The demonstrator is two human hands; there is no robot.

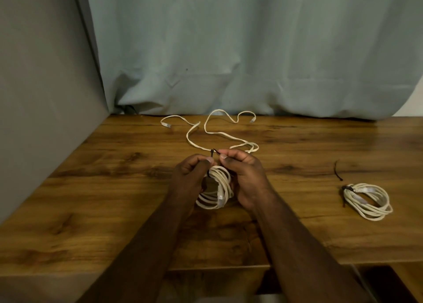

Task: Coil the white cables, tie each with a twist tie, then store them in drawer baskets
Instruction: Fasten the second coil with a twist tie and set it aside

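Observation:
A coiled white cable (217, 189) hangs between my two hands above the middle of the wooden table (91, 188). A black twist tie (212, 153) wraps its top. My left hand (190, 176) pinches one end of the tie and steadies the coil. My right hand (242, 174) pinches the other end. A flat white cable (219, 133) lies loose and uncoiled behind my hands. At the right rests a second coiled white cable (366, 200), bound with a black tie.
A spare black twist tie (337, 170) lies on the table just behind the right coil. A pale curtain (251, 50) hangs along the table's back edge and a grey wall (41, 96) closes the left side. Below the front edge, a dark opening (377, 282) shows.

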